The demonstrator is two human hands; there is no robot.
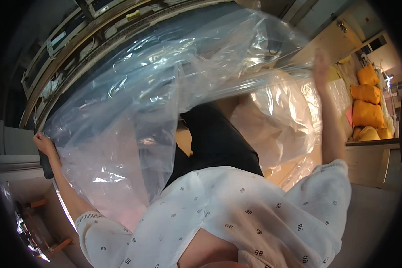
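Observation:
A large clear plastic sheet (120, 116) spreads in front of me, glossy and wrinkled, between my two outstretched arms. At the far left, my left hand (43, 144) is closed on the sheet's edge beside the corner of a dark surface (91, 76). My right hand (320, 70) is raised on the right, where stretched folds of the plastic reach it. Motion smears its fingers, so I cannot make out their grip. One part of the sheet hangs down in front of my left side, over my lap.
A long wooden and metal frame (62, 58) runs along the far left edge. More crinkled plastic (281, 111) lies at my right. Beyond my right arm, several orange bundles (368, 114) are stacked on a shelf. A cream panel (330, 42) stands at the far right.

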